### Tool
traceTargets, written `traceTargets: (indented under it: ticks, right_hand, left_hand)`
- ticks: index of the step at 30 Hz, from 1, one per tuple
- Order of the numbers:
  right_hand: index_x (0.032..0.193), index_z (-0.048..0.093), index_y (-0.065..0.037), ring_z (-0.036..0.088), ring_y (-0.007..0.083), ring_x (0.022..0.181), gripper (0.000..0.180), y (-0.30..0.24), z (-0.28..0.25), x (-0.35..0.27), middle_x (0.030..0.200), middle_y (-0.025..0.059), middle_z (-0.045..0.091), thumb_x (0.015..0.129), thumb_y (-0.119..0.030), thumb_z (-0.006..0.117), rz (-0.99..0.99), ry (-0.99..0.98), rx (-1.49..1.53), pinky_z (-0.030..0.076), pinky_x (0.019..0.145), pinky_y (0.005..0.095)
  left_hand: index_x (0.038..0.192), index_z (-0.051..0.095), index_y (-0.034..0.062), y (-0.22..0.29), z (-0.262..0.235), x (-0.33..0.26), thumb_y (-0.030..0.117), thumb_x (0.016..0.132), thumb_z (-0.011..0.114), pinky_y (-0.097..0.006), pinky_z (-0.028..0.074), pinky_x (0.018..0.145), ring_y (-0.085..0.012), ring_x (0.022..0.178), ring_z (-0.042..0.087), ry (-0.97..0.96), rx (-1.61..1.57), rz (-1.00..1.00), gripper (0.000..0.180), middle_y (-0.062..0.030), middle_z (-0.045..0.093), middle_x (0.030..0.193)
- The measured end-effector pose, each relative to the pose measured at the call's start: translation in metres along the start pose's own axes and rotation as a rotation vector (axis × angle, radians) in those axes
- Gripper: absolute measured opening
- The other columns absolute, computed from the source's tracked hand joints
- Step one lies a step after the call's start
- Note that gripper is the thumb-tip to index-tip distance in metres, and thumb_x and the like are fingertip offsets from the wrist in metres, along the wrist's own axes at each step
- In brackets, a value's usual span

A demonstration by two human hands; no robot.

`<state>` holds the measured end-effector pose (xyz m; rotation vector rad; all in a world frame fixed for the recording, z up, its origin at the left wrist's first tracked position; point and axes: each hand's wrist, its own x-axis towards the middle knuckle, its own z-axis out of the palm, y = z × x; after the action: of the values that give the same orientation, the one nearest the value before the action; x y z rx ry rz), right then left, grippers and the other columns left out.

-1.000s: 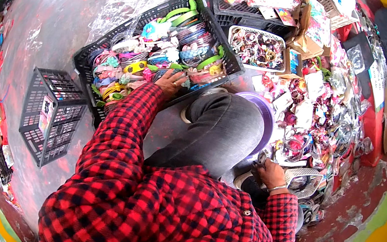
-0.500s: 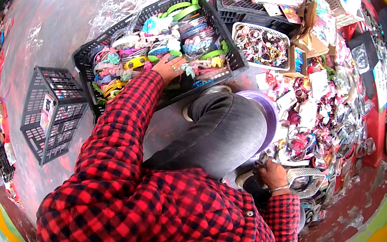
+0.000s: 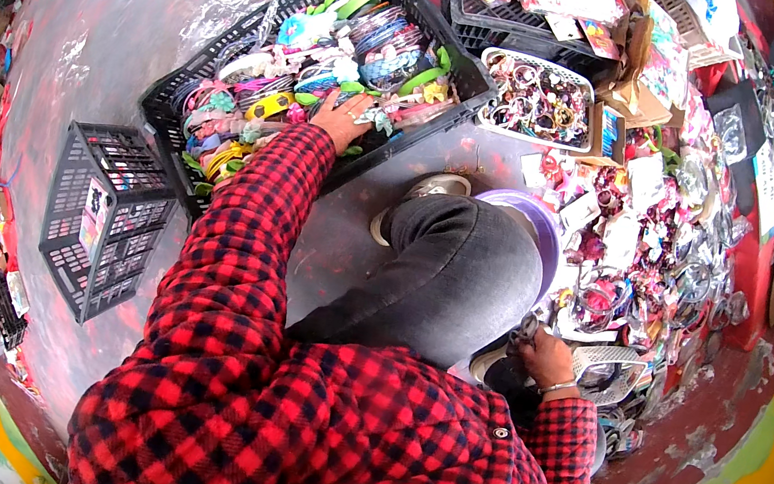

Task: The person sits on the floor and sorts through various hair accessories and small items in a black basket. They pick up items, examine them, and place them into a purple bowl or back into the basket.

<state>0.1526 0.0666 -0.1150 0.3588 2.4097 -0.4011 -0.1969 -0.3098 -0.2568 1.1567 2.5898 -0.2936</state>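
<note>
A black plastic crate [image 3: 414,145] holds rows of colourful headbands [image 3: 272,107], some with bows, lace and green loops. My left hand [image 3: 340,120] lies on them near the crate's close side, fingers stretched out and apart, next to a pale lace bow. Low on the right, beside my knee, my right hand [image 3: 549,359] is closed around a small dark grey thing [image 3: 525,331]. Its kind is hard to make out, since the fingers cover part of it. A white perforated basket [image 3: 617,372] lies just right of that hand.
A smaller black crate [image 3: 101,227] stands left. A purple basin [image 3: 549,242] sits behind my knee. White basket [image 3: 589,84] with hair ties, small cardboard box [image 3: 610,136] and heaped packaged trinkets [image 3: 653,223] fill the right. Stacked black crates [image 3: 520,38] stand at the back.
The headband crate has shifted away from me, its right end most, widening the gap to my shoe. My left hand stays on the headbands. My right hand still grips the dark thing.
</note>
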Motion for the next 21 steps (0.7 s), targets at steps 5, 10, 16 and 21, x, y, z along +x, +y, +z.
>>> traceTargets:
  ticks: [5,10,16,21]
  right_hand:
    - [0.083,0.051,-0.002,0.057,0.0400,0.072,0.033,-0.005,-0.004,0.001,0.073,0.0222,0.058,0.075,-0.033,0.056,0.019,-0.020,-0.036,0.044,0.064,0.0480]
    - [0.081,0.051,0.000,0.057,0.0395,0.073,0.035,0.001,-0.001,-0.001,0.074,0.0230,0.058,0.075,-0.034,0.056,-0.015,0.003,-0.018,0.044,0.064,0.0478]
    - [0.079,0.051,-0.001,0.057,0.0394,0.071,0.034,0.002,0.003,-0.002,0.072,0.0226,0.058,0.076,-0.035,0.055,-0.009,0.028,-0.047,0.044,0.063,0.0473]
    - [0.077,0.051,-0.001,0.057,0.0396,0.070,0.034,0.001,0.003,-0.003,0.071,0.0225,0.058,0.077,-0.035,0.054,-0.019,0.036,-0.041,0.044,0.062,0.0472]
  left_hand:
    - [0.117,0.051,0.0270,0.009,-0.022,-0.007,0.010,0.079,0.045,-0.053,0.013,0.103,-0.0243,0.132,0.013,-0.020,-0.063,0.074,0.043,-0.0106,0.016,0.142]
    - [0.118,0.050,0.0269,0.007,-0.022,-0.018,0.011,0.082,0.041,-0.050,0.012,0.104,-0.0247,0.132,0.016,0.082,-0.083,0.143,0.040,-0.0124,0.020,0.141]
    - [0.117,0.050,0.0209,0.006,-0.026,-0.030,0.006,0.080,0.042,-0.042,0.021,0.104,-0.0268,0.127,0.027,0.253,-0.238,0.050,0.040,-0.0120,0.026,0.138]
    - [0.091,0.062,0.0114,0.002,0.002,-0.034,0.005,0.073,0.048,-0.038,0.045,0.077,-0.0317,0.089,0.056,0.541,-0.612,-0.161,0.024,-0.0138,0.060,0.095]
